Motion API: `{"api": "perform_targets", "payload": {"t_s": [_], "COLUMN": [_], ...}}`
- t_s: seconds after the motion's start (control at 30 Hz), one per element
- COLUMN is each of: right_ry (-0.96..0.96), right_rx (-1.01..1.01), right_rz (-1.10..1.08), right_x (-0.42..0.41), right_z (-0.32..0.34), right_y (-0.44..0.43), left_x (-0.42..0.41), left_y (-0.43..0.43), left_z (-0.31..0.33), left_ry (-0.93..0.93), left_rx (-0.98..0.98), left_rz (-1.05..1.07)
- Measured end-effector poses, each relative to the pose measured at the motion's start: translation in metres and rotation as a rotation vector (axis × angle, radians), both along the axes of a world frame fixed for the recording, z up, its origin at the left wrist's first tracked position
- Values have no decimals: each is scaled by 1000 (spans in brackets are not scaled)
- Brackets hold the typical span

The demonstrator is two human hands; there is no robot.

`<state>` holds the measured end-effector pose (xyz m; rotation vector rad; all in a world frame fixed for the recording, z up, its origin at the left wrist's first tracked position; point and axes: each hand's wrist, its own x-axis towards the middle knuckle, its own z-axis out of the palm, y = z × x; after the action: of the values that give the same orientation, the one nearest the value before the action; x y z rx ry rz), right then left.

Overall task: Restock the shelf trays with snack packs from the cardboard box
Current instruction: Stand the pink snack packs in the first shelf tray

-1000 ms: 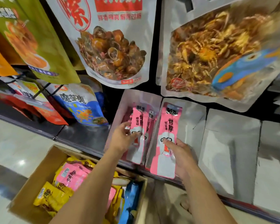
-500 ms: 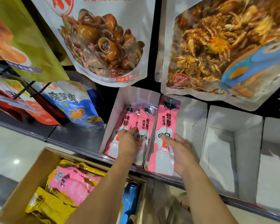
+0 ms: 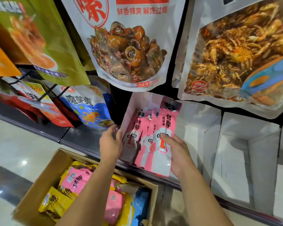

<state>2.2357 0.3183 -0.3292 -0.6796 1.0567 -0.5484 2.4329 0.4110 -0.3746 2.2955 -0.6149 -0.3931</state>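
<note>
A white shelf tray (image 3: 129,110) holds several pink snack packs (image 3: 138,128) standing side by side. My right hand (image 3: 180,154) grips another pink snack pack (image 3: 162,160), thumb on its front, and holds it over the right side of this tray against the others. My left hand (image 3: 110,142) is just outside the tray's left wall, fingers loosely curled and blurred, with nothing visible in it. Below, the open cardboard box (image 3: 39,181) on the floor holds pink packs (image 3: 75,178), yellow packs (image 3: 54,203) and blue packs (image 3: 141,204).
White trays (image 3: 245,144) with nothing in them line the shelf to the right. Large snack bags (image 3: 129,46) (image 3: 235,59) hang above. A blue and white bag (image 3: 87,108) stands on the shelf to the left. The dark shelf rail (image 3: 82,144) runs in front.
My left hand has come off the packs in the tray and moved left to its outer wall. My right hand has shifted its pink pack left, against the packs in that tray.
</note>
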Motion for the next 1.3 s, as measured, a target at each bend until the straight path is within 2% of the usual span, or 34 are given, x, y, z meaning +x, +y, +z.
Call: {"api": "perform_targets", "payload": {"t_s": [0.1, 0.27, 0.33, 0.4, 0.6, 0.77, 1.07, 1.2, 1.3], "right_ry": [127, 373, 415, 416, 447, 567, 653, 708, 817], "right_rx": [-123, -373, -442, -457, -339, -438, -526, -570, -707], "right_rz": [27, 42, 74, 121, 145, 212, 354, 444, 592], "right_x": [19, 50, 62, 78, 119, 128, 120, 115, 108], "right_z": [-8, -15, -15, -21, -56, -68, -59, -43, -23], "right_y": [2, -2, -2, 0, 12, 15, 12, 18, 29], "left_x": [3, 10, 13, 16, 23, 24, 22, 22, 21], "left_y": [12, 19, 18, 18, 20, 20, 21, 27, 44], "left_z": [-5, -5, -4, -8, -14, -12, -4, 16, 32], "left_ry": [365, 576, 650, 658, 723, 724, 722, 635, 417], "left_rx": [-63, -153, -175, -167, -164, -144, -78, -58, 77], "left_rz": [13, 70, 83, 81, 62, 61, 66, 39, -49]}}
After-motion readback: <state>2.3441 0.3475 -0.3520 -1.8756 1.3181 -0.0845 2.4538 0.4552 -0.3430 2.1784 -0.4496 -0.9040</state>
